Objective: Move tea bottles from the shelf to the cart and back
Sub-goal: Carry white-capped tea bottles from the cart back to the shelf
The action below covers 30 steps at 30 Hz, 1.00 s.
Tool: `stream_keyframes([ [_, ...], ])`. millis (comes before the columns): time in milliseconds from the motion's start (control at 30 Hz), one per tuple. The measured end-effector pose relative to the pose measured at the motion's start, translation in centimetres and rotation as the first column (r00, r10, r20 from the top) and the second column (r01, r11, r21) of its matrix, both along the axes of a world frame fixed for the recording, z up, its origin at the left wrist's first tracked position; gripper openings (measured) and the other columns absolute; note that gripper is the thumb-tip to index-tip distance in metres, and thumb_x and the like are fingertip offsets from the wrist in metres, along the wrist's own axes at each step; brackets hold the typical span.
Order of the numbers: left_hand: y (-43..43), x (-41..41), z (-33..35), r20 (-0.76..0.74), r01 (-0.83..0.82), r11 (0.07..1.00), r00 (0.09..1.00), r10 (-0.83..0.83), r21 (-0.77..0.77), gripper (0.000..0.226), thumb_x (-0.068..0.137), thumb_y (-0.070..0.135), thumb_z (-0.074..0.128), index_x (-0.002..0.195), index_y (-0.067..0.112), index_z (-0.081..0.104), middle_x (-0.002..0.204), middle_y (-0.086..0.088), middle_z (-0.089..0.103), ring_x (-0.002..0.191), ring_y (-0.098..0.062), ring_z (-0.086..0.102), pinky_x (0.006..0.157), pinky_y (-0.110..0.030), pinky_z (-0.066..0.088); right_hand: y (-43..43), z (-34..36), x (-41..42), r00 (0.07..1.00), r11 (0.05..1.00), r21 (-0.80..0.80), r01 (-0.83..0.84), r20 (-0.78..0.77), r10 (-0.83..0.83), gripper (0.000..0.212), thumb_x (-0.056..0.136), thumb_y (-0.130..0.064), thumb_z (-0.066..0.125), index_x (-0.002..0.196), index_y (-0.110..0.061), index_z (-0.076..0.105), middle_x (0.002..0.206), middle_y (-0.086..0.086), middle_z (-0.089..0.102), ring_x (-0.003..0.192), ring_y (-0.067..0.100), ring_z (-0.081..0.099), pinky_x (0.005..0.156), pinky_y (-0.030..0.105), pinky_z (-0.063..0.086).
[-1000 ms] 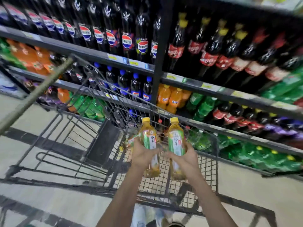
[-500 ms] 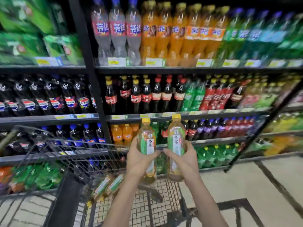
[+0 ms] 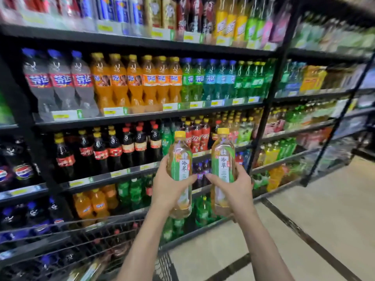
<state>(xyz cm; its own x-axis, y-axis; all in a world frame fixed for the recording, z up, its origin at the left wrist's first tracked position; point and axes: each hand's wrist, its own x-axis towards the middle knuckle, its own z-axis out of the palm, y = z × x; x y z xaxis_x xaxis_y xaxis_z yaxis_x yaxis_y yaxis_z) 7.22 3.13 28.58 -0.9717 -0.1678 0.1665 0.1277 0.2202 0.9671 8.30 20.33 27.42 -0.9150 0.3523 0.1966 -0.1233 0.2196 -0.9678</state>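
Right now both hands are up in front of the drinks shelf (image 3: 146, 118), each w/ one tea bottle. The left hand (image 3: 168, 188) is clamped round the lower half of the left tea bottle (image 3: 180, 157), digits curled across the label. The right hand (image 3: 236, 187) grips the right tea bottle (image 3: 223, 157) the same way, from the other side.

Both bottles are upright: yellow caps on top, amber liquid, green-and-white labels w/ printed characters facing the camera. They are side by side, near each other but not touching. The tips of the two hands nearly meet in the gap between them.

The bottles are held in the air in front of the shelf's middle levels, above the cart (image 3: 164, 264), whose wire mesh shows at bottom centre-left. Something bottle-like lies in the cart at far bottom left — too blurred to tell what.

Behind the hands, orange soda bottles (image 3: 134, 84) fill the level above. Dark cola bottles (image 3: 113, 151) w/ red labels stand left of the hands, and green bottles (image 3: 129, 191) sit lower down. Yellow price tags (image 3: 113, 111) run along the shelf edges. At right is a pale floor (image 3: 314, 220) w/ dark stripes.
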Motion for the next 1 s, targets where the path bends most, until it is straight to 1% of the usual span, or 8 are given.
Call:
stream_keyframes([
  [133,6.1,0.6,2.4,-0.056,0.039,0.999,0.998,-0.038,0.005,0.107,0.069,0.035,0.090,0.155,0.028,0.026,0.153,0.006,0.041,0.138,-0.018,0.042,0.113,-0.042,0.038,6.0,2.1,1.4,0.997,0.999,0.002,0.052,-0.062,-0.052,0.123,0.040,-0.076,0.086,0.143,-0.023,0.046,0.134,-0.001,0.061,0.121,0.021,0.060,0.100,0.049,0.052],
  [300,14.5,1.1,4.2,-0.139,0.144,0.990,0.980,-0.143,0.002,0.109,0.070,0.035,0.089,0.157,0.027,0.023,0.160,0.007,0.031,0.145,-0.017,0.032,0.115,-0.040,0.031,14.3,3.9,3.7,0.986,0.993,-0.021,0.117,-0.120,-0.119,0.080,0.062,-0.038,0.094,0.130,-0.020,0.056,0.112,-0.008,0.069,0.098,0.007,0.068,0.087,0.033,0.058],
  [433,20.1,0.8,5.8,-0.179,0.222,0.975,0.959,-0.220,-0.007,0.107,0.068,0.034,0.091,0.154,0.029,0.028,0.151,0.011,0.039,0.137,-0.009,0.038,0.113,-0.037,0.034,19.7,5.1,4.6,0.969,0.981,-0.037,0.188,-0.155,-0.192,0.064,0.065,-0.030,0.092,0.118,-0.023,0.058,0.099,-0.011,0.071,0.087,0.004,0.070,0.081,0.032,0.058],
  [533,23.9,-0.1,6.8,-0.185,0.272,0.962,0.944,-0.272,-0.025,0.110,0.065,0.038,0.092,0.154,0.029,0.028,0.152,0.009,0.041,0.138,-0.015,0.042,0.114,-0.044,0.038,23.2,6.0,4.4,0.956,0.973,-0.050,0.226,-0.181,-0.232,0.057,0.066,-0.028,0.092,0.112,-0.027,0.059,0.096,-0.011,0.071,0.082,0.001,0.069,0.075,0.023,0.057],
  [667,28.7,-1.6,8.0,-0.230,0.326,0.944,0.916,-0.328,-0.050,0.110,0.067,0.039,0.091,0.155,0.028,0.026,0.154,0.007,0.038,0.141,-0.017,0.038,0.113,-0.041,0.037,27.1,6.7,3.5,0.930,0.949,-0.063,0.309,-0.187,-0.315,0.084,0.055,-0.049,0.093,0.127,-0.021,0.058,0.109,-0.006,0.071,0.097,0.014,0.070,0.088,0.042,0.059],
  [833,34.7,-4.4,9.0,-0.265,0.427,0.903,0.867,-0.421,-0.036,0.104,0.068,0.029,0.091,0.153,0.028,0.030,0.145,0.009,0.047,0.120,-0.007,0.045,0.096,-0.027,0.040,32.6,7.1,1.5,0.901,0.923,-0.059,0.381,-0.199,-0.385,0.087,0.056,-0.045,0.093,0.131,-0.020,0.056,0.109,-0.005,0.071,0.096,0.013,0.070,0.086,0.043,0.060],
  [900,37.2,-6.2,9.2,-0.259,0.457,0.889,0.855,-0.450,-0.036,0.105,0.068,0.030,0.091,0.153,0.028,0.029,0.146,0.010,0.045,0.124,-0.009,0.045,0.100,-0.030,0.040,35.1,7.2,0.0,0.889,0.910,-0.065,0.410,-0.197,-0.414,0.093,0.053,-0.051,0.093,0.132,-0.022,0.055,0.112,-0.004,0.070,0.100,0.015,0.070,0.087,0.045,0.060],
  [1000,41.2,-9.3,9.6,-0.252,0.487,0.872,0.839,-0.483,-0.050,0.112,0.064,0.041,0.092,0.155,0.031,0.026,0.155,0.008,0.038,0.139,-0.016,0.039,0.113,-0.044,0.039,38.7,7.5,-3.0,0.849,0.873,-0.063,0.483,-0.209,-0.485,0.113,0.042,-0.072,0.089,0.139,-0.028,0.050,0.130,-0.003,0.063,0.116,0.020,0.063,0.093,0.049,0.056],
])
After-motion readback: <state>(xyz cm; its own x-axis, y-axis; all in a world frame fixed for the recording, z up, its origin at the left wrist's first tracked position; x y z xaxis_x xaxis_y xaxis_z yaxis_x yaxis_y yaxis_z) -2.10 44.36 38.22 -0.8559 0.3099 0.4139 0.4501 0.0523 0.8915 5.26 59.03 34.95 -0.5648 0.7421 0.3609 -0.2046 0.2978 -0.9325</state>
